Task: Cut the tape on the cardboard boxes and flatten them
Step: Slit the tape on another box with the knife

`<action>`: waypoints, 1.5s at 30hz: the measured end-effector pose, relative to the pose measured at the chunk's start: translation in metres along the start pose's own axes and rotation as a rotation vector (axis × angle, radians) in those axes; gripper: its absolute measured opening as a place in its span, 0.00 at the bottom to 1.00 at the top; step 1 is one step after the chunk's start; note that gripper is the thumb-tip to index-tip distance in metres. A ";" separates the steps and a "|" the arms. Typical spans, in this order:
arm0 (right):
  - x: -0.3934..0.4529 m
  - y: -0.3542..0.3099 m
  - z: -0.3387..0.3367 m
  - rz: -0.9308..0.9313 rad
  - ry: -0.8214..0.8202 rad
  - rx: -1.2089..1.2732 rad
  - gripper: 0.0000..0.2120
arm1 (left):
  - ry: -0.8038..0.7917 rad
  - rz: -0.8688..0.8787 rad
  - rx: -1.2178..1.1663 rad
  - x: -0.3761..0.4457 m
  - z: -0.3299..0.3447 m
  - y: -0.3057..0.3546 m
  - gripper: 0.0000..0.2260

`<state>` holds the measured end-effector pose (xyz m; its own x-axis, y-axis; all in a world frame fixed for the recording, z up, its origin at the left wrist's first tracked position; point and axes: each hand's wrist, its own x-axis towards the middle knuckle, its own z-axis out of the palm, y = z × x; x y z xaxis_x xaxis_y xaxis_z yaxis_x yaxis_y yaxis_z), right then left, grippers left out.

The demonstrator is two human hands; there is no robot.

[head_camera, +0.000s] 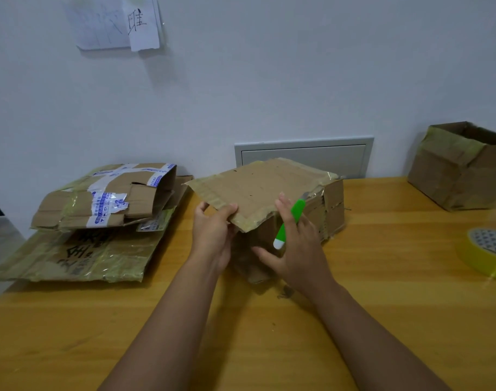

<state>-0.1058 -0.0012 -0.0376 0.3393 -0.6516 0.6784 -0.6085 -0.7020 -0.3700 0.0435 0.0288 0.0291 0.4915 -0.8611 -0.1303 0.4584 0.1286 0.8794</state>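
At the middle of the worktop (pixel 382 292) sits a worn cardboard box (pixel 330 210), its large top flap (pixel 258 190) lifted and angled toward the person. The left hand (pixel 213 232) pinches the flap's near left edge, thumb on top and fingers beneath. The right hand (pixel 294 249) touches the flap's near right edge with straight fingers while a green utility knife (pixel 290 221) lies against them; exactly how the knife is held cannot be told, though the thumb stands apart and nothing is clearly curled round the handle.

The box looks light and limp: its corrugated walls are creased, frayed at the corners and edged with yellowish tape, so it should fold readily but may tear where the board is already weak. A hold near the flap's corners or along a crease seems best, with the blade kept clear of the other hand.

To the left lies a stack of flattened boxes (pixel 94 221). Far right, against the wall, stands another open box (pixel 461 167), well apart, and a roll of yellow tape (pixel 483 255) rests near the worktop's right edge.
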 end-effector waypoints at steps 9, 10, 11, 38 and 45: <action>0.006 -0.002 -0.019 0.064 0.275 0.331 0.32 | 0.141 0.184 0.149 -0.001 0.014 0.000 0.28; 0.007 -0.001 -0.021 0.087 0.273 0.332 0.34 | 0.164 0.201 0.174 -0.001 0.017 -0.001 0.21; 0.008 -0.001 -0.023 0.125 0.269 0.342 0.34 | 0.186 0.209 0.209 -0.002 0.020 -0.001 0.15; 0.009 0.011 -0.018 0.509 0.398 0.559 0.26 | -0.449 1.006 1.519 0.009 0.029 0.041 0.06; 0.007 0.007 -0.008 0.348 0.482 0.051 0.36 | -0.425 0.859 1.452 0.024 0.042 0.037 0.10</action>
<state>-0.1137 -0.0084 -0.0303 -0.2452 -0.6498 0.7195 -0.5866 -0.4914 -0.6437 0.0413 -0.0074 0.0779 -0.1032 -0.8790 0.4656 -0.9063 0.2760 0.3201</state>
